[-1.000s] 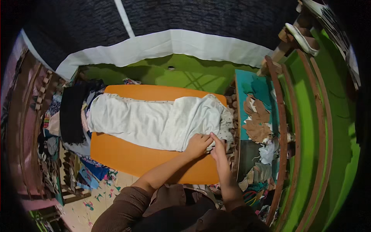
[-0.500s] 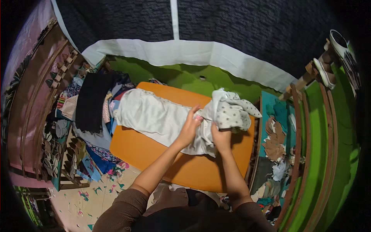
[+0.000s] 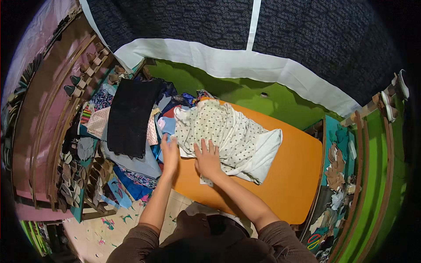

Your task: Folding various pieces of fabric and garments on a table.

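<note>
A white cloth garment with small dark star prints point(image 3: 212, 127) lies crumpled and partly folded on the orange table point(image 3: 294, 175). One plain white end of it points right. My right hand point(image 3: 208, 161) rests on the near edge of the cloth with its fingers spread. Just left of it, my left hand point(image 3: 170, 155) is raised at the table's left edge, fingers apart, beside the cloth's near left corner. Nothing shows in either hand.
Left of the table is a heap of folded clothes with a black cloth point(image 3: 131, 118) on top. Wooden racks point(image 3: 66, 114) with shoe parts stand further left. A right-hand shelf point(image 3: 335, 166) holds scraps and scissors point(image 3: 314, 241). Scraps litter the floor point(image 3: 105, 228).
The garment has gone from stretched and gripped at its right part to lying folded over, star print up. Both hands have let go and moved left. The view has shifted.
</note>
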Action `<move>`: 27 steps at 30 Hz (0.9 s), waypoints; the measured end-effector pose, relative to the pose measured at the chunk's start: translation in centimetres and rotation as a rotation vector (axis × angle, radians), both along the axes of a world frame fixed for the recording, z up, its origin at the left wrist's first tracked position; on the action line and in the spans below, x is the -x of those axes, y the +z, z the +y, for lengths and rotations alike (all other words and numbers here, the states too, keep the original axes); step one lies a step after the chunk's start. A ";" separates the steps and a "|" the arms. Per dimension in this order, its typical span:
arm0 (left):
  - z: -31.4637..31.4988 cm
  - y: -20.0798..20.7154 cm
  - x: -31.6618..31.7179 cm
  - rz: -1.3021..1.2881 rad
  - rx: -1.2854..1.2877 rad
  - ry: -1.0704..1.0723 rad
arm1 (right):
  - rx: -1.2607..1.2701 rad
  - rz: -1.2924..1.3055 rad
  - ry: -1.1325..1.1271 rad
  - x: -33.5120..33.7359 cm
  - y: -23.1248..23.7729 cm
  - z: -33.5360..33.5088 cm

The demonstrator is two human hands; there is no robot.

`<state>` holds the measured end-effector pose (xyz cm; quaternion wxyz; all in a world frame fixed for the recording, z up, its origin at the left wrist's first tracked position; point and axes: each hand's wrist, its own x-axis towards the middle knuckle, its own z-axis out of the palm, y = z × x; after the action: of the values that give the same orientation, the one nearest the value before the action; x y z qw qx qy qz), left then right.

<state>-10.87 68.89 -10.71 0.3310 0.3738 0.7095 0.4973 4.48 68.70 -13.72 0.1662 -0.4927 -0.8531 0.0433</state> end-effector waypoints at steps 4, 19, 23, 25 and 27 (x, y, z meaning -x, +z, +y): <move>1.7 0.0 -4.6 0.622 -0.315 -0.313 | 0.057 0.328 -0.025 -3.0 1.4 0.4; 4.0 -2.4 -14.0 1.058 -0.276 -0.844 | 0.137 0.553 -0.774 -15.5 1.0 -2.4; 4.5 -1.6 -12.7 0.817 -0.358 -0.807 | 0.298 0.492 -0.779 -13.3 1.0 -2.1; 4.3 0.6 -11.6 0.625 -0.393 -0.718 | 0.215 0.440 -0.763 -12.7 1.2 -1.5; 4.4 1.8 -10.1 0.536 -0.348 -0.613 | -0.088 0.338 -0.699 -11.1 2.7 -0.9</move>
<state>-0.81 73.33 -8.95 0.1996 0.7327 0.5323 0.3740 15.54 67.76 -10.98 0.3300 -0.7318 -0.5956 0.0282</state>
